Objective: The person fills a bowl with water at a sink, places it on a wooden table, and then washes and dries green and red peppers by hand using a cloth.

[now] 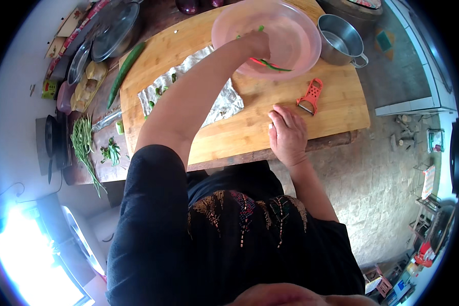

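Note:
My left hand (257, 43) reaches down into a translucent pink plastic bowl (306, 48) that seems to hold water. Around it show a red chili pepper (257, 61), a long green chili pepper (276, 67) and another green tip (261, 28). Its fingertips are hidden, so its grip cannot be told. My right hand (288, 134) rests palm down, empty, at the near edge of the wooden board (260, 105). Just beyond it lies an orange peeler (312, 95). Under my left forearm, a grey cloth (226, 100) with several small green peppers (158, 91) is partly covered.
A steel pot (340, 40) with a handle stands right of the bowl. Along the left are a cucumber (125, 74), green beans (83, 137), leafy greens (111, 152), a tray of pale yellowish food (88, 88) and a lidded pan (116, 32). Eggplants (187, 5) lie at the far edge.

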`<state>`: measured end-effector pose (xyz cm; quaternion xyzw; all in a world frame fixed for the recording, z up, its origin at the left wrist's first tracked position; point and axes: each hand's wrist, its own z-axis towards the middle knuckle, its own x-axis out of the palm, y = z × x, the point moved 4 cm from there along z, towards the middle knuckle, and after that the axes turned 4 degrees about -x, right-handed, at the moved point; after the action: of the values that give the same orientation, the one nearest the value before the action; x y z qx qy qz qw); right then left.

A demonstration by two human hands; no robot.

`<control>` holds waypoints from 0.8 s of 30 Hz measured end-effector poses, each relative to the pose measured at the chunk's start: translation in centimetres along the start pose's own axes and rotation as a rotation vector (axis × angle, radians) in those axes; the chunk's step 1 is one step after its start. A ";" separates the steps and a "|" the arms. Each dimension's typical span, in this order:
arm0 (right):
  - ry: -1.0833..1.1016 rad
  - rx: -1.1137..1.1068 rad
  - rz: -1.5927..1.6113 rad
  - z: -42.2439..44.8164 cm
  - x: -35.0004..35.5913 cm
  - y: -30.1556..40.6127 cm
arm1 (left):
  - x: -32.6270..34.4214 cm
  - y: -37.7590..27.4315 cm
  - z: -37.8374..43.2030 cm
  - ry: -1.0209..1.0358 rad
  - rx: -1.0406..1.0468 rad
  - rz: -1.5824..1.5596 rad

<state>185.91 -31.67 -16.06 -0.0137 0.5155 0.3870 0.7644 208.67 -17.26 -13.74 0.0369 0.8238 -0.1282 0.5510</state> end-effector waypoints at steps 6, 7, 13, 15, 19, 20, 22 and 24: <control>-0.003 0.011 -0.010 -0.1 -0.1 0.1 | 1.6 -1.3 -0.2 -0.013 0.025 -0.056; -0.004 0.008 -0.019 -0.1 -0.1 0.1 | 1.8 -1.2 -0.2 -0.023 0.001 -0.045; 0.001 0.015 -0.031 -0.3 0.0 -0.1 | -3.3 0.3 -1.5 -0.406 0.040 -0.142; 0.006 0.020 -0.027 -0.3 0.1 -0.1 | -6.3 0.9 -2.9 -0.437 0.021 -0.132; 0.008 0.006 -0.008 -0.1 0.2 0.2 | -7.6 1.9 -4.6 -0.517 -0.009 -0.074; 0.003 0.004 -0.018 -0.1 0.1 0.2 | -7.7 2.0 -5.2 -0.518 -0.009 -0.075; -0.001 0.008 -0.017 0.0 0.2 0.1 | -7.9 2.4 -7.3 -0.532 0.084 -0.065; 0.003 0.012 -0.006 -0.2 0.1 0.3 | -9.5 5.0 -10.7 -0.695 0.155 -0.022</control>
<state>185.58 -31.44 -16.14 -0.0112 0.5188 0.3813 0.7651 203.79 -8.95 -2.01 0.0240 0.5752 -0.2010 0.7926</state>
